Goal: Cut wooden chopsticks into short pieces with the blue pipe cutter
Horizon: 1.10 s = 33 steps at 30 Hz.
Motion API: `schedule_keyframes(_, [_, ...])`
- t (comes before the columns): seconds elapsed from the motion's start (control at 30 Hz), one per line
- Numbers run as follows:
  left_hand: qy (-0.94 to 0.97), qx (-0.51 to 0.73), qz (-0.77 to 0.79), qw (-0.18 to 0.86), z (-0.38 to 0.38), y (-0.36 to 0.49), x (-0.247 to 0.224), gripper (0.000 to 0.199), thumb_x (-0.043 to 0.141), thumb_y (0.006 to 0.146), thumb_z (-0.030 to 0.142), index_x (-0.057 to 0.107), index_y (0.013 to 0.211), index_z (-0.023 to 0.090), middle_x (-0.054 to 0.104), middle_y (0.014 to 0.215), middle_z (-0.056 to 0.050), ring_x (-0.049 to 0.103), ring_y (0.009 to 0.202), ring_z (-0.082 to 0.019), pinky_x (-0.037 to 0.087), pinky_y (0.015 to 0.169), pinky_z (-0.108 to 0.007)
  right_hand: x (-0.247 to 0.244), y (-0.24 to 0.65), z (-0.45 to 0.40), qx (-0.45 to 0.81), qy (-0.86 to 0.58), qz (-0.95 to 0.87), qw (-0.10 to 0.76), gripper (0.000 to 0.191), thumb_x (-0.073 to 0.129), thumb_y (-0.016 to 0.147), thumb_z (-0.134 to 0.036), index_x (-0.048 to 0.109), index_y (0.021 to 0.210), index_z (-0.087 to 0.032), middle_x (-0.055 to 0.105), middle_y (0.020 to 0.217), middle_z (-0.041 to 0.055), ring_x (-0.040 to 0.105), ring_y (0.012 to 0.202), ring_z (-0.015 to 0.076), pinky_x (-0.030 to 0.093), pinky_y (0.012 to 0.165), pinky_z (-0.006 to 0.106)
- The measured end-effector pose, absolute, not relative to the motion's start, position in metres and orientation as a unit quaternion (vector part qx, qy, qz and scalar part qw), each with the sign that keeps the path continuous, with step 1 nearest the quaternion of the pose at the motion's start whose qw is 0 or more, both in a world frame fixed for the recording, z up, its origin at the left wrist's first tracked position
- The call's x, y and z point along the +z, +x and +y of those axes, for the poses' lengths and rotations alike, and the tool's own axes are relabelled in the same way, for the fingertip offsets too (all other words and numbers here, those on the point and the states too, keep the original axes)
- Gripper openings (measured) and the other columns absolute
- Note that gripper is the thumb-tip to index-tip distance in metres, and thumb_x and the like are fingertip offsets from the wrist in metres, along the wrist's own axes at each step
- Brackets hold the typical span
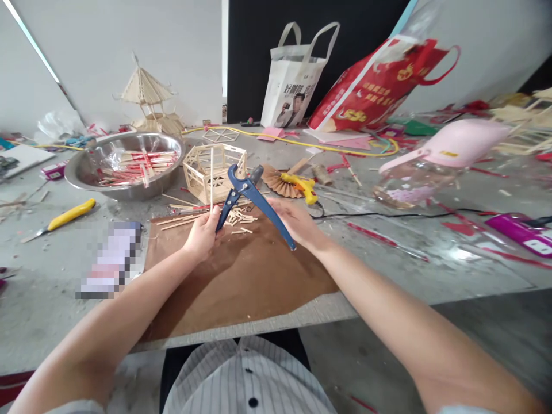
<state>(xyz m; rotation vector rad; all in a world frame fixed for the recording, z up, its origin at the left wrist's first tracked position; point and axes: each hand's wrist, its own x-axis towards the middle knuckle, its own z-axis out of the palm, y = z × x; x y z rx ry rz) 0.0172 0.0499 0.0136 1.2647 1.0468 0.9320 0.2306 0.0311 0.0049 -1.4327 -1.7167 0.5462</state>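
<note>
My left hand (204, 233) is closed around a thin wooden stick (211, 181) that stands upright from the thumb and fingers. The same hand touches the shorter handle of a blue ratchet-type hand cutter (263, 204), whose handles are spread wide. Against the cutter's longer handle lies my right hand (297, 223), its fingers partly hidden behind it. Beyond the cutter's jaws is a many-sided wooden stick frame (202, 169). Short cut stick pieces (241, 218) and longer loose sticks (181, 221) rest just past my hands on a brown mat (241, 276).
At left are a metal bowl (80, 175) of red-and-wood sticks, a yellow-handled knife (71, 215) and a phone (112, 259). A yellow glue gun (304, 187) and pink-lidded jug (457, 146) are at right. A pagoda model (146, 92) and bags (288, 86) stand behind.
</note>
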Motion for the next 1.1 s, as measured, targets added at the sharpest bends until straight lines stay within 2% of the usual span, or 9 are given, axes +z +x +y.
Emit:
schedule_keyframes(0.1, [0.526, 0.405, 0.43, 0.612, 0.052, 0.016, 0.013, 0.037, 0.037, 0.074, 0.054, 0.035, 0.065, 0.018, 0.03, 0.038, 0.009, 0.021, 0.027, -0.002, 0.014, 0.028, -0.015, -0.009, 0.259, 0.041, 0.0, -0.66, -0.702, 0.268, 0.049, 0.043, 0.075, -0.038, 0.041, 0.119, -0.016, 0.04, 0.124, 0.0129, 0.045, 0.104, 0.0257, 0.038, 0.082, 0.036])
schedule_keyframes(0.2, [0.518, 0.402, 0.403, 0.638, 0.055, 0.014, 0.008, 0.036, 0.039, 0.073, 0.054, 0.034, 0.066, 0.019, 0.03, 0.039, 0.009, 0.022, 0.028, -0.002, 0.014, 0.028, -0.014, -0.025, 0.285, 0.053, -0.054, -0.683, -0.713, 0.152, 0.045, 0.038, 0.078, -0.031, 0.043, 0.118, -0.011, 0.048, 0.116, 0.0153, 0.044, 0.104, 0.0268, 0.036, 0.084, 0.037])
schedule_keyframes(0.37, [0.517, 0.392, 0.397, 0.649, 0.059, 0.012, 0.002, 0.037, 0.039, 0.073, 0.054, 0.035, 0.068, 0.018, 0.03, 0.038, 0.009, 0.021, 0.027, -0.002, 0.014, 0.028, -0.014, -0.038, 0.317, 0.076, -0.087, -0.646, -0.747, 0.132, 0.038, 0.033, 0.08, -0.027, 0.053, 0.106, -0.007, 0.054, 0.106, 0.0155, 0.045, 0.102, 0.0231, 0.031, 0.089, 0.033])
schedule_keyframes(0.5, [0.523, 0.39, 0.404, 0.641, 0.058, 0.012, 0.005, 0.039, 0.039, 0.072, 0.055, 0.033, 0.066, 0.018, 0.03, 0.039, 0.009, 0.022, 0.028, -0.002, 0.014, 0.028, -0.014, -0.027, 0.315, 0.083, -0.058, -0.667, -0.729, 0.145, 0.035, 0.038, 0.078, -0.032, 0.059, 0.096, -0.01, 0.058, 0.1, 0.0145, 0.047, 0.099, 0.0232, 0.032, 0.087, 0.033])
schedule_keyframes(0.63, [0.535, 0.394, 0.416, 0.62, 0.053, 0.015, 0.009, 0.04, 0.037, 0.073, 0.057, 0.034, 0.065, 0.018, 0.03, 0.04, 0.009, 0.023, 0.029, -0.002, 0.017, 0.029, -0.014, -0.001, 0.28, 0.061, 0.097, -0.646, -0.702, 0.283, 0.046, 0.03, 0.08, -0.047, 0.061, 0.084, -0.014, 0.061, 0.09, 0.011, 0.051, 0.094, 0.022, 0.035, 0.082, 0.032])
schedule_keyframes(0.73, [0.554, 0.4, 0.415, 0.601, 0.047, 0.018, 0.012, 0.041, 0.034, 0.074, 0.057, 0.035, 0.063, 0.017, 0.031, 0.04, 0.008, 0.024, 0.029, -0.002, 0.018, 0.03, -0.015, 0.014, 0.241, 0.031, 0.406, -0.508, -0.623, 0.434, 0.056, 0.021, 0.079, -0.056, 0.054, 0.1, -0.017, 0.057, 0.103, 0.0087, 0.053, 0.091, 0.019, 0.042, 0.072, 0.03])
schedule_keyframes(0.83, [0.573, 0.403, 0.402, 0.589, 0.04, 0.019, 0.013, 0.042, 0.033, 0.075, 0.056, 0.036, 0.06, 0.016, 0.034, 0.04, 0.007, 0.025, 0.031, -0.002, 0.018, 0.031, -0.015, 0.018, 0.204, 0.008, 0.628, -0.37, -0.513, 0.453, 0.047, 0.043, 0.073, -0.05, 0.046, 0.11, -0.021, 0.049, 0.116, 0.0073, 0.05, 0.098, 0.0196, 0.042, 0.076, 0.033])
schedule_keyframes(0.97, [0.58, 0.407, 0.382, 0.594, 0.034, 0.021, 0.016, 0.042, 0.032, 0.077, 0.054, 0.043, 0.066, 0.015, 0.036, 0.041, 0.006, 0.026, 0.032, -0.002, 0.02, 0.033, -0.014, 0.017, 0.174, -0.004, 0.74, -0.274, -0.376, 0.486, 0.036, 0.047, 0.071, -0.032, 0.048, 0.106, -0.021, 0.048, 0.118, 0.0059, 0.046, 0.104, 0.0186, 0.039, 0.083, 0.034])
schedule_keyframes(1.1, [0.605, 0.379, 0.364, 0.598, 0.029, 0.024, 0.018, 0.044, 0.029, 0.078, 0.053, 0.048, 0.082, 0.013, 0.038, 0.042, 0.006, 0.027, 0.031, -0.003, 0.02, 0.031, -0.015, 0.022, 0.161, -0.009, 0.758, -0.2, -0.349, 0.514, 0.028, 0.044, 0.069, -0.025, 0.054, 0.095, -0.018, 0.054, 0.109, 0.0061, 0.048, 0.101, 0.0188, 0.039, 0.083, 0.034])
